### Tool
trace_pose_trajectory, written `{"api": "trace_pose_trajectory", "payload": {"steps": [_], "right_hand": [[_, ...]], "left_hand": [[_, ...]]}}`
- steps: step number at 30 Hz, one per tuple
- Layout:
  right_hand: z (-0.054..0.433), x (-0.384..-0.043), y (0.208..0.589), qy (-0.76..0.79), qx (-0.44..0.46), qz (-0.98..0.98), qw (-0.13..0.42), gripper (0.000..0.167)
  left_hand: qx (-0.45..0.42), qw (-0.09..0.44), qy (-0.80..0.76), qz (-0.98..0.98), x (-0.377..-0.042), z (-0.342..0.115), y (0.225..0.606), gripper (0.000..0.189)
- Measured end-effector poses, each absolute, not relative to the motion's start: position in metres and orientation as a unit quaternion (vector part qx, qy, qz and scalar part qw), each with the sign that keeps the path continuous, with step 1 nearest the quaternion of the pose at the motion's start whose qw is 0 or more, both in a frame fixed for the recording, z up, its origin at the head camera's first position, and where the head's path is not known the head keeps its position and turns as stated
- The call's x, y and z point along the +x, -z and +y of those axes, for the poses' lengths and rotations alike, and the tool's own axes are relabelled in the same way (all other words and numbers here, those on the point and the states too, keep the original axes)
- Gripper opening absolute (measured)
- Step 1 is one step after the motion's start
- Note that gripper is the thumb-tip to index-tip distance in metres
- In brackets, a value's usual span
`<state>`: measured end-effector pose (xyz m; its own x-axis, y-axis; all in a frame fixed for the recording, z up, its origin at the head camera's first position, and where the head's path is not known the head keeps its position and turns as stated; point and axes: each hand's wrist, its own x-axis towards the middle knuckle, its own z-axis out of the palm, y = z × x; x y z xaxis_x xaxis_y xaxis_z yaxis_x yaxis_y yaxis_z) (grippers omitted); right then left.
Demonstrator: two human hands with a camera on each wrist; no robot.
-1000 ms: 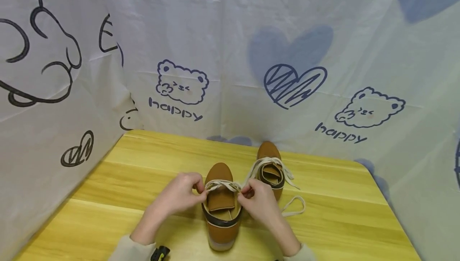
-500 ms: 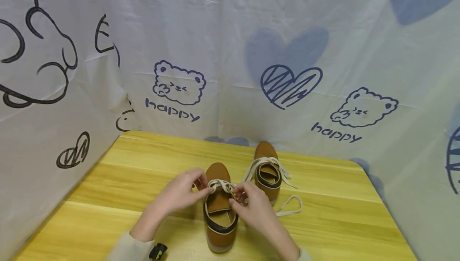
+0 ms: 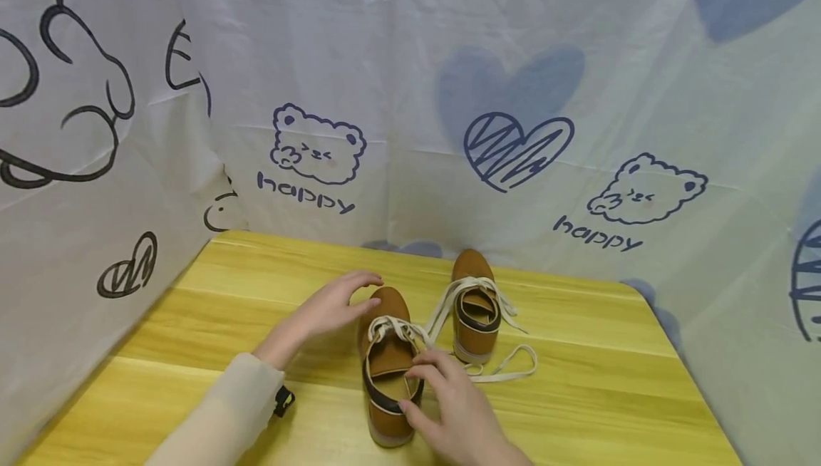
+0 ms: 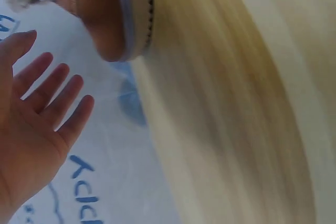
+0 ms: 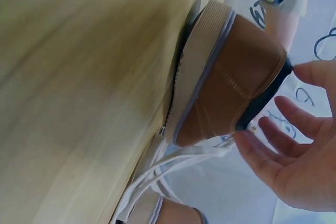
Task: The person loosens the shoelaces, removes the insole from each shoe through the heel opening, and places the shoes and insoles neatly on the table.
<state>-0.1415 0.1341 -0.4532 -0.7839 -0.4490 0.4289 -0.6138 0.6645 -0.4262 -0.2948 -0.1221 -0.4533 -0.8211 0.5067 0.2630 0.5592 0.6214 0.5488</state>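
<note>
A brown lace-up shoe stands upright on the table, toe pointing away, with cream laces crossing over its tongue. My left hand hovers beside the toe, fingers spread and holding nothing; in the left wrist view the palm of that hand faces the shoe, a little apart from it. My right hand is at the shoe's dark collar. In the right wrist view its thumb and a fingertip come right up to the collar edge of the shoe, fingers loosely spread.
A second brown shoe stands behind and to the right, near the back curtain. Its long cream laces trail onto the yellow wood-grain table. One lace loop lies right of the shoes. A black wrist strap sits at my left cuff.
Both hands have let go of the laces. My left hand moved away toward the toe and opened; my right hand came back toward the heel and collar.
</note>
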Motion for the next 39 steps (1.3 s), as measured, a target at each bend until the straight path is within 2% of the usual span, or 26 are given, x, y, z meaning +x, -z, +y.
{"api": "trace_pose_trajectory", "payload": {"steps": [4, 8, 14, 19, 31, 39], "right_hand": [[0.132, -0.135, 0.455, -0.276, 0.304, -0.903, 0.128, 0.019], [0.129, -0.133, 0.459, -0.272, 0.314, -0.899, 0.136, 0.011], [0.127, -0.134, 0.465, -0.276, 0.335, -0.884, 0.172, 0.017], [0.130, -0.136, 0.466, -0.284, 0.338, -0.879, 0.177, 0.020], [0.154, -0.139, 0.465, -0.334, 0.306, -0.884, 0.114, 0.021], [0.177, -0.145, 0.465, -0.318, 0.330, -0.872, 0.172, 0.032]], "left_hand": [[-0.301, 0.003, 0.312, -0.901, -0.309, -0.119, 0.461, 0.043], [-0.327, -0.019, 0.291, -0.899, -0.317, -0.114, 0.467, 0.044], [-0.338, -0.025, 0.281, -0.898, -0.318, -0.112, 0.472, 0.044], [-0.335, -0.017, 0.285, -0.898, -0.317, -0.115, 0.473, 0.044], [-0.278, -0.020, 0.236, -0.931, -0.300, -0.130, 0.467, 0.049], [-0.255, -0.026, 0.221, -0.941, -0.280, -0.138, 0.462, 0.049]]}}
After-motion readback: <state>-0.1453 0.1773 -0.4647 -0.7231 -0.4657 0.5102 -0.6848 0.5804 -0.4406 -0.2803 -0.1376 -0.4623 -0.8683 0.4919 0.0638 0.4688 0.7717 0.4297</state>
